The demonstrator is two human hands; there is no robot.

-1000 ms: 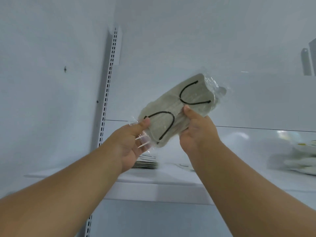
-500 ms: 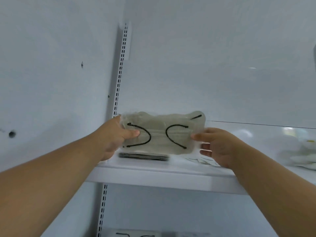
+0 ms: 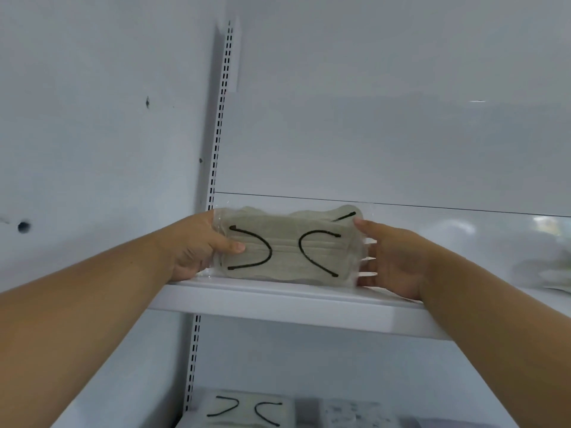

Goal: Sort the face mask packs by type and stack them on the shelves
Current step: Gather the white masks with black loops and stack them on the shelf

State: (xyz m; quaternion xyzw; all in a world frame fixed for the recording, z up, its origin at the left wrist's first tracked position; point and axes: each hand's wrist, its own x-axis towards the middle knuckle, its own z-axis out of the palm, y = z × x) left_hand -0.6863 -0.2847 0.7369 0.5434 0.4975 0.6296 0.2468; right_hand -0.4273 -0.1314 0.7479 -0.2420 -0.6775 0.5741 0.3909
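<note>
Head view, only camera. White shelf (image 3: 278, 299) runs across mid-frame; slotted upright rail (image 3: 220, 128) stands in the back-left corner where the side wall meets the back panel.

Mask pack (image 3: 292, 247): clear plastic sleeve, pale grey-green pleated masks inside, black ear loops showing as two curved lines facing each other. It is held face toward the camera, long side level, over the left end of the shelf near the front edge. Its bottom edge sits at or just above the shelf surface; contact cannot be confirmed from this angle.

Left hand (image 3: 197, 247): grips the pack's left end. Thumb lies across the front face, its tip beside the left ear loop; the other fingers are behind the pack, hidden.

Right hand (image 3: 394, 261): at the pack's right end. Thumb tip touches the upper right corner by the short black loop end; fingers are spread and seen through the clear plastic margin, supporting the right edge. Fingers look fairly straight, not wrapped round the pack.

Far right end of the shelf: a pile of white packs (image 3: 547, 273), blurred, type not readable, well apart from the held pack.

Lower shelf, bottom edge of frame: another grey-green pack with black loops (image 3: 247, 409) lying flat near the left end, and just beside it on the right a speckled pale pack (image 3: 355, 413), blurred.
</note>
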